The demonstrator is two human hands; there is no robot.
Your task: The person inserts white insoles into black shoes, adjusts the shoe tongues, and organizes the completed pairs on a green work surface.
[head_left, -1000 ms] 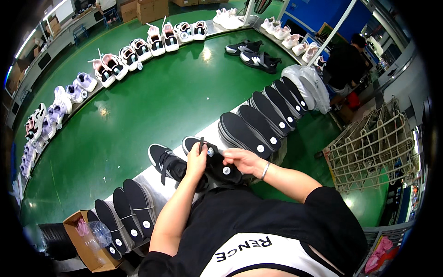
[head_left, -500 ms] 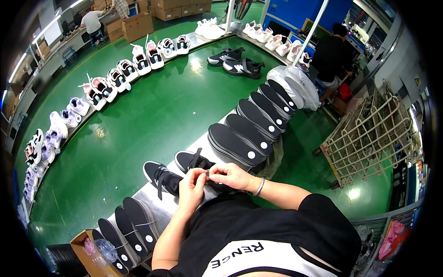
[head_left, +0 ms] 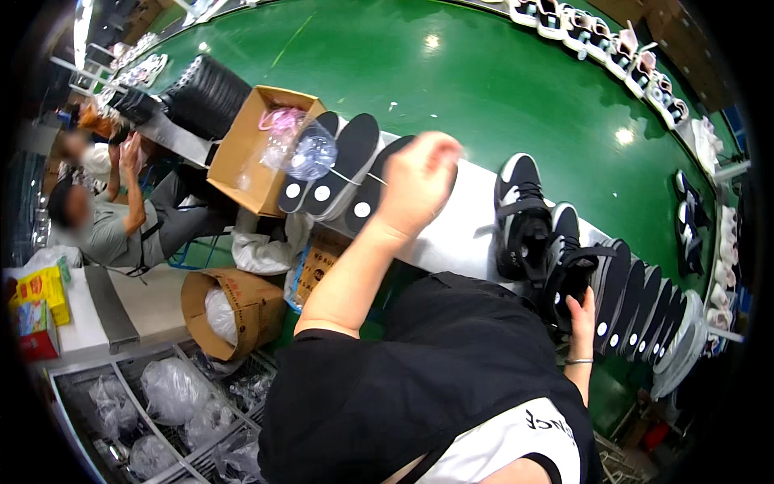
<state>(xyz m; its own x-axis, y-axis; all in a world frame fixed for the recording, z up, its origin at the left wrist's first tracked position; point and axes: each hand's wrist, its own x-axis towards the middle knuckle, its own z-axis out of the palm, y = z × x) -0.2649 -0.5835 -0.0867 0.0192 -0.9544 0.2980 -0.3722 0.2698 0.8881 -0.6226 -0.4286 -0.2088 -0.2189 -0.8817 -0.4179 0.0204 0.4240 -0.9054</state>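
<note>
My left hand (head_left: 419,184) is raised over the bundled black insoles on the left of the narrow bench; motion smears its fingers, and it hides part of one insole bundle (head_left: 395,153). Beside it stands another tied insole bundle (head_left: 355,149). To the right, my right hand (head_left: 582,327) grips the heel end of a black sneaker (head_left: 566,262) with a white sole edge, thumb at its opening. A second black sneaker (head_left: 520,214) with laces and a strap stands just left of it. Several more black insoles (head_left: 617,282) line up beyond my right hand.
A cardboard box (head_left: 242,149) with a clear plastic bottle (head_left: 310,153) stands at the bench's left. Further left sits a person in grey (head_left: 113,230). Below are an open carton (head_left: 234,310) and a wire rack (head_left: 173,403) of plastic bags. White shoes (head_left: 597,36) line the far conveyor.
My view has turned left. My hands, together at the sneakers before, are now apart: the left has moved over the insoles, and the right is at one sneaker's heel.
</note>
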